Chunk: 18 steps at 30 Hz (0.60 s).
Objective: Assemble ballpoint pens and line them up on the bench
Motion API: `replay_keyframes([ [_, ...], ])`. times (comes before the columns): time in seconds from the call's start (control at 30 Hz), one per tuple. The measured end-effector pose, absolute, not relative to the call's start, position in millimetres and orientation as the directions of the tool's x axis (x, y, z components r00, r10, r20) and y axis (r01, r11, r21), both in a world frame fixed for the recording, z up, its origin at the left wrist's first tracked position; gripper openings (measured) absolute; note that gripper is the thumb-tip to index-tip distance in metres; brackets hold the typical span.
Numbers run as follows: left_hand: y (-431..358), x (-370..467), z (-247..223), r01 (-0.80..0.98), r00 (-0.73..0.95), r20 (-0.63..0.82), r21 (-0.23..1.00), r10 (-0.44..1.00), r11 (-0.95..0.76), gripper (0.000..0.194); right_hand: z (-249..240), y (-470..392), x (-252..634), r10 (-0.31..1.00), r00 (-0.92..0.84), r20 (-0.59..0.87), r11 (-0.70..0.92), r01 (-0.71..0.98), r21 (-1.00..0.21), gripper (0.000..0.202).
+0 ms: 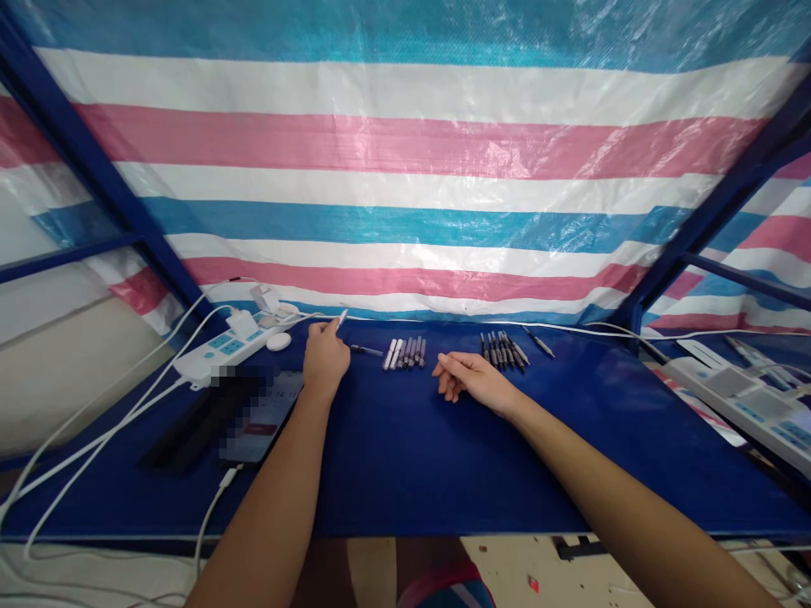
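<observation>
My left hand [326, 359] is closed around a slim white pen-like piece [342, 318], whose end sticks up past the fingers. Beside it on the blue tabletop lies a single slim pen part [366, 350] with a dark end and a clear end. A row of pen barrels or caps [404, 354], some white and some greyish clear, lies between my hands. My right hand [475, 378] hovers near that row, fingers loosely curled and a little apart, with nothing visible in them. Just beyond it is a group of dark pen parts [503, 350], and one more dark pen part [538, 341] lies apart.
On the left, a white power strip [221, 348] holds plugs and trails cables; a phone [263, 422] lies partly behind my left forearm. Another power strip [741, 397] is at the right. Blue frame posts and a striped plastic sheet [405, 143] enclose the table [405, 473].
</observation>
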<state>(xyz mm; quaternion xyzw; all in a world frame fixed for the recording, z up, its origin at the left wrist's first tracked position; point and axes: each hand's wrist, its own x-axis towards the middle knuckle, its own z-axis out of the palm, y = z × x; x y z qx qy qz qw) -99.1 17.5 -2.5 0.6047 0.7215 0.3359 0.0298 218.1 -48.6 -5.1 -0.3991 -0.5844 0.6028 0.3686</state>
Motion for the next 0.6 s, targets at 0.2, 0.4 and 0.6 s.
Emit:
replay_keyframes([
  [0.2, 11.4, -92.8, -5.4, 0.941, -0.208, 0.400, 0.331, 0.893, 0.071, 0.052, -7.0, -47.2, 218.1, 0.906, -0.422, -0.045, -0.033, 0.035, -0.999, 0.058],
  [0.4, 15.8, -82.9, -2.5, 0.924, 0.033, 0.353, 0.346, 0.935, -0.163, 0.048, -4.8, -46.7, 220.8, 0.910, -0.414, -0.012, 0.019, 0.071, -0.997, 0.057],
  [0.6, 16.2, -81.5, -2.4, 0.902, 0.071, 0.292, 0.390, 0.954, -0.187, 0.045, 1.9, -28.6, 250.7, 0.960, -0.236, 0.150, 0.205, 0.230, -0.951, 0.053],
])
